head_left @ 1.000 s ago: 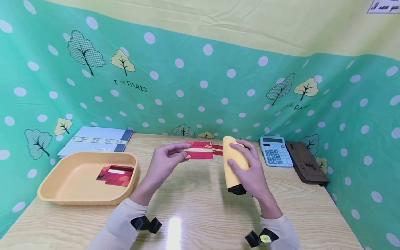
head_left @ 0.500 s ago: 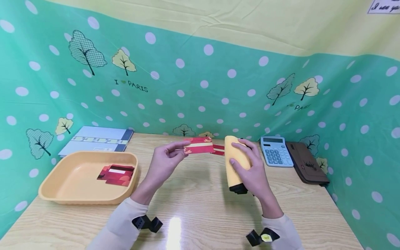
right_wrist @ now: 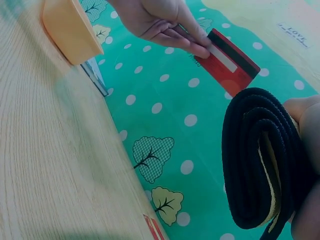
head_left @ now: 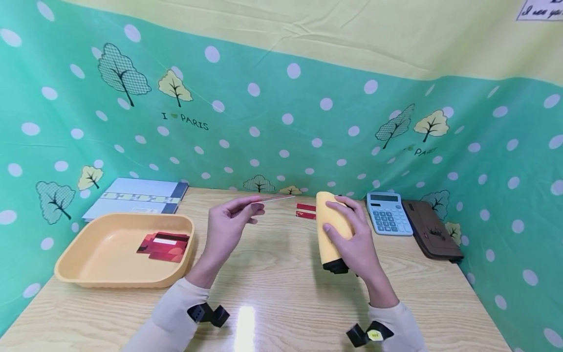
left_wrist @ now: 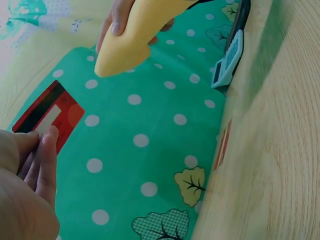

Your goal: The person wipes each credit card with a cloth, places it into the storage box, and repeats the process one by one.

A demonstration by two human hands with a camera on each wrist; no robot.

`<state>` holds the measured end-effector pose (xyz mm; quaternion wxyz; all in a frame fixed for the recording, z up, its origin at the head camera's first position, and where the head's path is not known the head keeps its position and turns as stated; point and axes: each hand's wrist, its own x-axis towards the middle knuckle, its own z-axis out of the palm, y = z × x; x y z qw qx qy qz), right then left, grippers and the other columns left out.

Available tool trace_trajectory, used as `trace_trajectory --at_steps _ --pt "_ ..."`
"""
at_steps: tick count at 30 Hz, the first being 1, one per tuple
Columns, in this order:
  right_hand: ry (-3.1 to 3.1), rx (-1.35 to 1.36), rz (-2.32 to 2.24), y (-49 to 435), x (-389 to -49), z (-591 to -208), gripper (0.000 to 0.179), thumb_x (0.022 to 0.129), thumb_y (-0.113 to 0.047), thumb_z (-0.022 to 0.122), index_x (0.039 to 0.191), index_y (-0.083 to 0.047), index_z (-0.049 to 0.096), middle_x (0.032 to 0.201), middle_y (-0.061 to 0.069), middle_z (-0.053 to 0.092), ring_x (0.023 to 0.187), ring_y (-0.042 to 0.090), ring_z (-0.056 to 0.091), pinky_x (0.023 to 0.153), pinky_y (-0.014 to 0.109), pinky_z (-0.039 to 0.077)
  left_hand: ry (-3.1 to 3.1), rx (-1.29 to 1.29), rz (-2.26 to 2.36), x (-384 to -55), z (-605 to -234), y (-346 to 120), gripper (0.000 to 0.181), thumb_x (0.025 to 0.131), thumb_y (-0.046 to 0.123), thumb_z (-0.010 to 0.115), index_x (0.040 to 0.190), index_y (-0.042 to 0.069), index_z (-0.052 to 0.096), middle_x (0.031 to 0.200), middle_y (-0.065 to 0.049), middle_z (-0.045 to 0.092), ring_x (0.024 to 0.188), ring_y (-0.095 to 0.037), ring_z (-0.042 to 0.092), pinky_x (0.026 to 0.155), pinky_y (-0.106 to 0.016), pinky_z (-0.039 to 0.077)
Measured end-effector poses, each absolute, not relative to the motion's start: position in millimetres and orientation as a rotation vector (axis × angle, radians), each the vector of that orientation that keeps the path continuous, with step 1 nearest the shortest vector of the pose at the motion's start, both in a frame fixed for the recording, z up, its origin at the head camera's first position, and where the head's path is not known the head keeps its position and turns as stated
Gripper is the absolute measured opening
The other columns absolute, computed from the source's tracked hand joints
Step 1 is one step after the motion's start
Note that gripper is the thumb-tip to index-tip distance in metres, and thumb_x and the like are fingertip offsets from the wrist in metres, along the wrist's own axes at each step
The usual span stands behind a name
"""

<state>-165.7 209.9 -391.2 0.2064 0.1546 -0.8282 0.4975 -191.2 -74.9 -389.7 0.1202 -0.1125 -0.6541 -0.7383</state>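
My left hand [head_left: 226,227] pinches a red bank card [left_wrist: 61,112] by one end. In the head view the card is seen almost edge-on. The left wrist view shows its black stripe and white strip. My right hand [head_left: 352,234] grips a rolled-up cloth [head_left: 332,230], yellow outside; its black layered end shows in the right wrist view. Another red card with a pale band [head_left: 305,211] lies on the table just left of the roll. Several red cards [head_left: 169,250] lie in a pale orange tray [head_left: 105,249] at the left.
A light blue notebook [head_left: 136,193] lies behind the tray. At the right are a light blue calculator [head_left: 388,212] and a brown zipped case [head_left: 431,230]. A green dotted curtain [head_left: 264,112] surrounds the wooden table [head_left: 281,293] at the back and sides.
My left hand has turned the card from its pale-banded face to edge-on, lifting it slightly. The right hand with the roll has shifted slightly right, leaving more of the table card visible.
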Motion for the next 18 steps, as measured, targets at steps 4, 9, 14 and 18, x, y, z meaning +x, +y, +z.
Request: trace_trajectory --at_steps 4,9,14,18 --pt "-2.305 0.435 1.389 210.3 -165.8 -391.1 0.047 0.093 -0.006 0.075 0.137 -0.022 0.067 0.154 -0.001 0.045 0.125 0.012 0.044 0.085 0.021 0.047 -1.95 -0.219 -2.079 -190.9 -389.2 -75.4 0.02 0.095 0.011 0.075 0.11 -0.002 0.078 0.071 0.009 0.074 0.062 -0.005 0.07 0.052 -0.018 0.055" --pt "-2.301 0.44 1.387 211.1 -166.2 -392.1 0.047 0.093 -0.005 0.075 0.137 -0.022 0.066 0.154 -0.001 0.045 0.124 0.012 0.044 0.084 0.021 0.047 -1.968 -0.112 -2.0 -191.1 -388.9 -74.7 0.02 0.09 0.011 0.08 0.104 -0.003 0.08 0.061 0.009 0.056 0.054 -0.004 0.045 0.045 -0.015 0.034" --pt "-2.296 0.445 1.381 211.5 -166.8 -392.7 0.047 0.093 -0.005 0.075 0.136 -0.022 0.067 0.153 -0.001 0.046 0.125 0.012 0.044 0.084 0.021 0.048 -2.004 -0.119 -2.016 -191.7 -389.5 -75.0 0.023 0.09 0.008 0.08 0.107 -0.006 0.077 0.092 0.003 0.068 0.08 -0.003 0.058 0.066 -0.011 0.051" --pt "-2.294 0.444 1.381 211.8 -166.9 -392.7 0.047 0.093 -0.005 0.075 0.136 -0.022 0.067 0.153 -0.001 0.046 0.126 0.012 0.043 0.084 0.02 0.047 -2.086 -0.117 -2.054 -192.8 -389.9 -74.9 0.025 0.092 0.012 0.078 0.111 -0.004 0.077 0.112 -0.012 0.076 0.09 -0.001 0.069 0.08 -0.014 0.059"
